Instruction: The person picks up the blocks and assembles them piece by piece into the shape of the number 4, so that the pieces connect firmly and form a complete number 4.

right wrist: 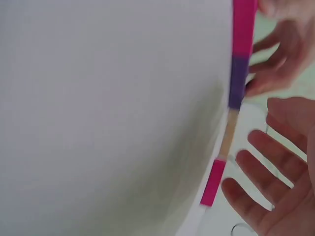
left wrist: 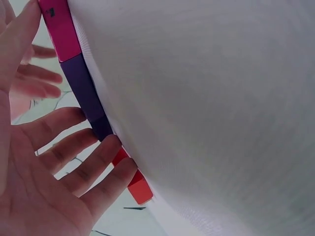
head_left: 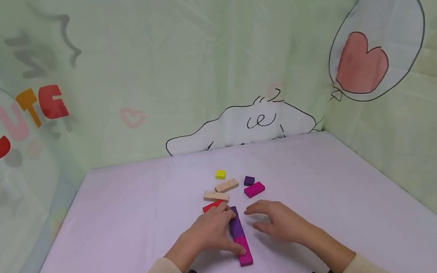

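Observation:
In the head view a magenta block [head_left: 245, 256] and a purple block [head_left: 237, 228] lie end to end in a straight row, with a darker purple end piece [left wrist: 102, 129] at the far end. My left hand [head_left: 213, 230] rests along the row's left side, thumb at the magenta block, fingertips against the purple part, fingers loosely extended. Past those fingers lies a red block [head_left: 211, 206], partly hidden by the hand. My right hand [head_left: 277, 220] hovers just right of the row, holding nothing, its fingers spread and slightly bent.
Beyond the hands, two plain wooden blocks [head_left: 227, 185] lie at angles to each other. Right of them are a small dark purple cube [head_left: 249, 180] and another magenta block [head_left: 254, 189]. A yellow cube [head_left: 220, 174] lies farthest back. Printed curtains surround the pale table [head_left: 135, 204].

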### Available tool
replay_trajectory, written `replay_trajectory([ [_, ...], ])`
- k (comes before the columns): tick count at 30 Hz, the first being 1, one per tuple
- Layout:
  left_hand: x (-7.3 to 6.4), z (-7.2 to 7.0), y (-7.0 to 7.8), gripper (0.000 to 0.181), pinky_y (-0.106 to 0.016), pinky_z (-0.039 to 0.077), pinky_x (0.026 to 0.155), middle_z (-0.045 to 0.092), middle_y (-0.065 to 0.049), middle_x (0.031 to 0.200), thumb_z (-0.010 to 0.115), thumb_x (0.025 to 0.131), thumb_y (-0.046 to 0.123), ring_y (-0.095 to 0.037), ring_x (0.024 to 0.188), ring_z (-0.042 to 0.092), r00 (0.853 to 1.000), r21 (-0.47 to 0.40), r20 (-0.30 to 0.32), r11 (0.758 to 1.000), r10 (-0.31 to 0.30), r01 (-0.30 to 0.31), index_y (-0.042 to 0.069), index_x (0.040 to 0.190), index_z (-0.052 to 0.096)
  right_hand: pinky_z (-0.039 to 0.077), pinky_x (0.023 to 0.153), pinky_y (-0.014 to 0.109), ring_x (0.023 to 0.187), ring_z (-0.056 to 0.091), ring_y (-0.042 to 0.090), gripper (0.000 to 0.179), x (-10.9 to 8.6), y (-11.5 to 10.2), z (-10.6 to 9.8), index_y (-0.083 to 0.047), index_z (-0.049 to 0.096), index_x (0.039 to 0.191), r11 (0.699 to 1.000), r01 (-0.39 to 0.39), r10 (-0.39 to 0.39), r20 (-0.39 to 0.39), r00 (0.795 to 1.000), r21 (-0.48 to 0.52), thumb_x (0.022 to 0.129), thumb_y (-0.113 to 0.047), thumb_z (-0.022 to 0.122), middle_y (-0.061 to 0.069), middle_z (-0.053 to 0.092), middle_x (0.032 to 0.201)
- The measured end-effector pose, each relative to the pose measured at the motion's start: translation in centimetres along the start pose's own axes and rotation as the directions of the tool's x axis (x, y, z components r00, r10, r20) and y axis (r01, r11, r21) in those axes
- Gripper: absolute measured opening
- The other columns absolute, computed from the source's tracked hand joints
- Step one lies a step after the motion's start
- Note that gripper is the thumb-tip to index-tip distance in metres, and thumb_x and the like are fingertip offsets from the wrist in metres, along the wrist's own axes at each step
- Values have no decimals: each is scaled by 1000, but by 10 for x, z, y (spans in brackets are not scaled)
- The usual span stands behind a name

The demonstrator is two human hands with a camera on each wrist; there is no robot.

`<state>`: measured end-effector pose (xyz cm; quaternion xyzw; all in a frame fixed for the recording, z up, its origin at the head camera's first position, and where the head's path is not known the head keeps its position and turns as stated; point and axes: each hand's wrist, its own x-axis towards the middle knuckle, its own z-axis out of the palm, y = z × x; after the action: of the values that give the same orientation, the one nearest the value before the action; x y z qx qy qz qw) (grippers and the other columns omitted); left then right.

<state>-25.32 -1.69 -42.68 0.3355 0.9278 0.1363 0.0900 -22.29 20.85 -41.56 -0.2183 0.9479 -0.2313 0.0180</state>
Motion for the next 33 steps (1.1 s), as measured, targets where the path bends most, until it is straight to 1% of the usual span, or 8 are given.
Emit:
replay_trajectory([
  [2, 0, 0, 0, 87, -34, 56, 98, 55, 0, 135, 86, 71, 64, -15, 119, 58, 1000, 3, 6, 1000, -5, 5, 14, 138, 61, 48, 108, 56, 132, 59, 35, 37, 5, 6, -2, -11, 70, 130, 998, -50, 48, -55, 997, -47, 93, -13, 76, 8, 69, 134],
  [5, 1, -2, 0, 88, -34, 55, 99, 55, -1, 136, 86, 71, 65, -16, 119, 58, 1000, 9, 11, 1000, -13, 13, 14, 139, 61, 48, 109, 55, 134, 58, 35, 43, 17, 14, -4, -11, 67, 135, 986, -116, 104, -99, 990, -119, 93, -14, 77, 10, 67, 137],
  [9, 1, -4, 1, 87, -34, 56, 98, 55, -1, 135, 86, 71, 65, -15, 118, 58, 1000, 15, 11, 1000, -16, 16, 14, 138, 62, 50, 107, 55, 132, 58, 37, 47, 32, 21, -7, -9, 66, 137, 966, -125, 100, -116, 988, -228, 92, -13, 77, 15, 66, 137],
  [12, 1, -5, 2, 87, -33, 56, 97, 56, 0, 133, 86, 71, 65, -15, 117, 58, 1000, 17, 10, 1000, -16, 16, 14, 137, 62, 51, 106, 54, 131, 59, 38, 46, 42, 25, -9, -7, 66, 136, 955, -126, 97, -118, 988, -270, 92, -11, 77, 16, 66, 137],
  [20, 4, -1, 2, 88, -33, 56, 97, 55, 1, 136, 86, 70, 65, -14, 119, 57, 999, 10, 31, 999, -38, 38, 17, 139, 61, 51, 106, 53, 134, 56, 39, 49, 58, 35, -9, -9, 64, 140, 948, -169, 146, -101, 984, -271, 93, -11, 77, 16, 64, 141],
  [22, 4, 0, 2, 88, -33, 56, 97, 55, 1, 136, 86, 70, 65, -14, 120, 57, 999, 14, 30, 999, -40, 39, 17, 140, 61, 51, 106, 52, 134, 57, 38, 49, 60, 37, -9, -9, 65, 139, 947, -182, 161, -100, 982, -266, 92, -11, 77, 16, 65, 140],
  [27, 5, 1, 1, 89, -33, 56, 97, 55, 2, 136, 86, 70, 66, -14, 120, 57, 999, 16, 28, 999, -45, 45, 17, 140, 61, 51, 107, 53, 131, 58, 38, 43, 65, 41, -8, -9, 68, 134, 952, -181, 164, -85, 983, -247, 92, -8, 76, 14, 69, 133],
  [33, 2, 0, 0, 89, -36, 56, 99, 55, 1, 139, 86, 70, 65, -15, 123, 56, 998, -3, 32, 998, -59, 59, 18, 141, 60, 50, 108, 52, 129, 59, 37, 40, 70, 47, -7, -9, 70, 132, 950, -239, 231, -64, 971, -203, 92, -8, 75, 15, 68, 132],
])
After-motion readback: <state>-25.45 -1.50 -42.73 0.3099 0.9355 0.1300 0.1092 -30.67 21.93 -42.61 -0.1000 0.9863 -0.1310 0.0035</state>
